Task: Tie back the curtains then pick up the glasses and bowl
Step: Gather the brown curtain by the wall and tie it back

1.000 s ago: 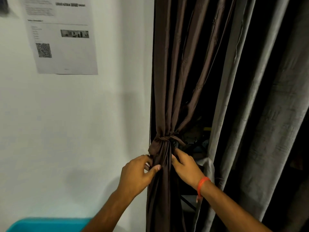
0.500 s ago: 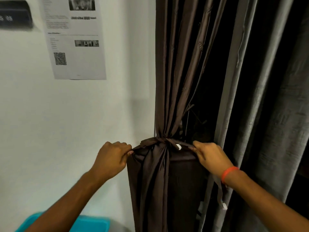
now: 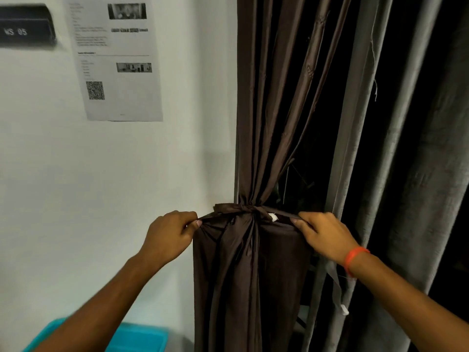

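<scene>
A brown curtain [image 3: 256,123] hangs beside the white wall, gathered at waist height by a brown tie-back knot [image 3: 250,208]. Below the knot the cloth is spread wide. My left hand [image 3: 170,235] pinches the cloth's left edge just under the knot. On the right edge, my right hand [image 3: 322,235], with an orange band on its wrist, pinches the cloth at the same height. A grey curtain [image 3: 406,174] hangs to the right. No glasses or bowl are in view.
A printed sheet with a QR code [image 3: 114,59] and a dark sign [image 3: 25,27] are on the wall at upper left. A teal bin [image 3: 142,337] sits at the bottom left. Behind the curtains it is dark.
A second ago both hands were close together under the knot. They have moved apart, spreading the brown cloth sideways, and the view has shifted slightly down and right.
</scene>
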